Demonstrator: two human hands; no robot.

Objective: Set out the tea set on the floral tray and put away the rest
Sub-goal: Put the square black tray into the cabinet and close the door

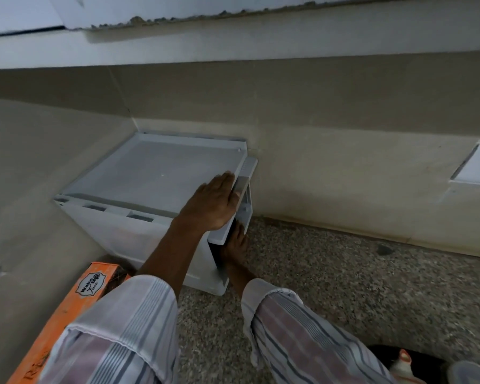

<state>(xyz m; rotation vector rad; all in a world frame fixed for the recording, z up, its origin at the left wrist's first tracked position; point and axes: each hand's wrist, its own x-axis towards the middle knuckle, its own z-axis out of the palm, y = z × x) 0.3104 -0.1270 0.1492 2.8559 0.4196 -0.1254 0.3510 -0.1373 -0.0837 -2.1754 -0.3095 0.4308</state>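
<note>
While left hand (pixel 212 202) presses flat on lid (pixel 155 173), right hand (pixel 234 245) grip unclear beneath.

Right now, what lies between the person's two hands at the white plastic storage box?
In the head view, the box's lid edge lies between them: the left hand rests flat on top, the right hand reaches beneath it.

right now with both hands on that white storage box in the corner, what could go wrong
The left hand presses flat on the lid while the right hand is tucked under the lid's edge by the latch; its fingers could get pinched if the lid snaps down. The orange box leans close against the white storage box and might get knocked.
</note>
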